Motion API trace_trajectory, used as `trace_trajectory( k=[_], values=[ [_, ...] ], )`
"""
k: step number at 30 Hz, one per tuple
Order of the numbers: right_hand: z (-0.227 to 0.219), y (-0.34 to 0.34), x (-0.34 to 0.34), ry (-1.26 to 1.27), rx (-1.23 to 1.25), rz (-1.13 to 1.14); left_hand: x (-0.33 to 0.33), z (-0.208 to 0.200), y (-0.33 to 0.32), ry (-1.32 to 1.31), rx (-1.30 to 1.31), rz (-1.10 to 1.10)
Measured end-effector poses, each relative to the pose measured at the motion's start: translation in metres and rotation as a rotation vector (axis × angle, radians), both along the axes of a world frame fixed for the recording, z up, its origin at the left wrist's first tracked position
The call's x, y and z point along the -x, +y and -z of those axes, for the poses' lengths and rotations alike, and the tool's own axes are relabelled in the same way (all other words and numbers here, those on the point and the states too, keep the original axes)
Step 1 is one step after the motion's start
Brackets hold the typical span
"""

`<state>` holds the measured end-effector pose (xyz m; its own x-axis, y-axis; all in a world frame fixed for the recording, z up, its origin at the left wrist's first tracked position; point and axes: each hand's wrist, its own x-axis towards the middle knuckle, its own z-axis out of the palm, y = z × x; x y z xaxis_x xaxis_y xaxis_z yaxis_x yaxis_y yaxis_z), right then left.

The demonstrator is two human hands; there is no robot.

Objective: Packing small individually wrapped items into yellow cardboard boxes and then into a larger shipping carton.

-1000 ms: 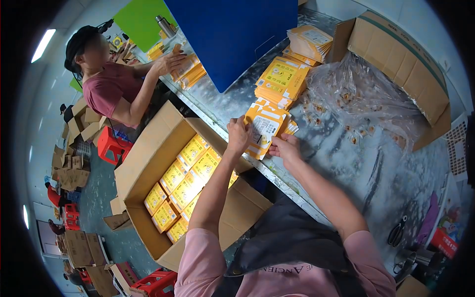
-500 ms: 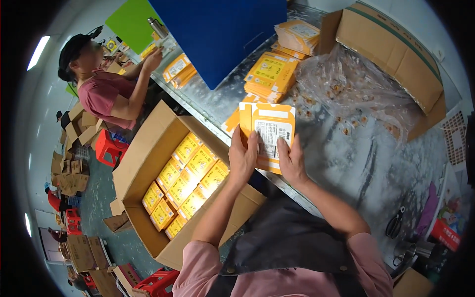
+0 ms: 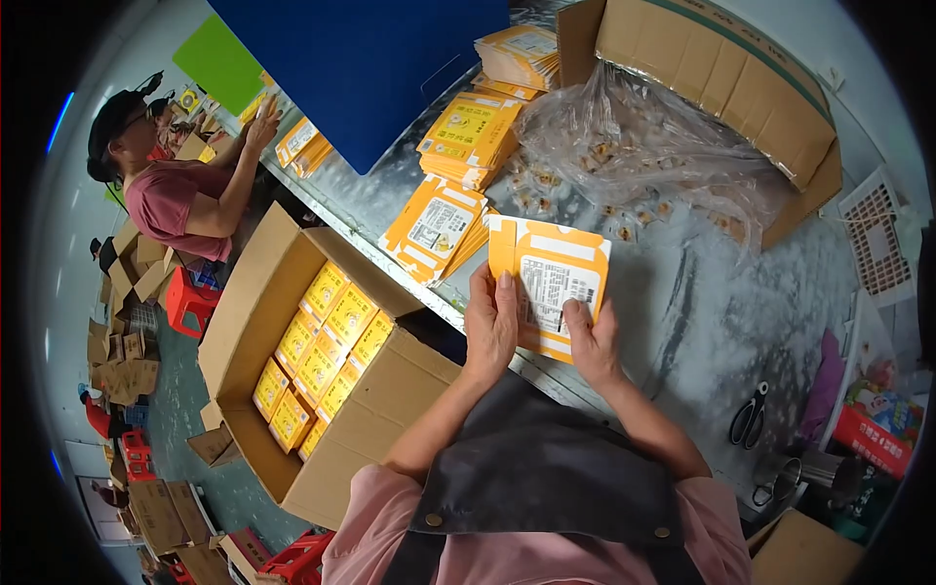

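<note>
Both hands pinch a flat yellow carton [image 3: 558, 258], held up over the near edge of the worktop [image 3: 707, 327]: the left hand [image 3: 492, 324] grips its left side, and the right hand [image 3: 597, 343] has its thumb on the white label near the lower right corner. The step in hand looks like readying one blank for folding; the next move probably calls for an even squeeze on both edges to open it without creasing the panels. A pile of like blanks [image 3: 436, 229] lies just left on the worktop, and filled rows of yellow packs [image 3: 324, 361] sit in the big cardboard box [image 3: 366, 424]. The fingers behind the carton are mostly hidden, and whether it is one blank or several is hard to tell
</note>
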<state>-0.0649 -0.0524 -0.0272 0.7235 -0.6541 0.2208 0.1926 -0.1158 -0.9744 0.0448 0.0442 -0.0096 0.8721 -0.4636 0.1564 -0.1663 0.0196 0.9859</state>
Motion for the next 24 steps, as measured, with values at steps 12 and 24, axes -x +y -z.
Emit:
trace_trajectory(
  k=[12,24],
  values=[
    [0.02,-0.024,0.015,-0.076,-0.352,-0.187,0.037,-0.007,0.001,-0.365,-0.26,0.001],
    [-0.005,-0.053,0.02,-0.146,-0.334,-0.184,0.026,0.008,0.007,-0.254,-0.265,0.06]
  ],
)
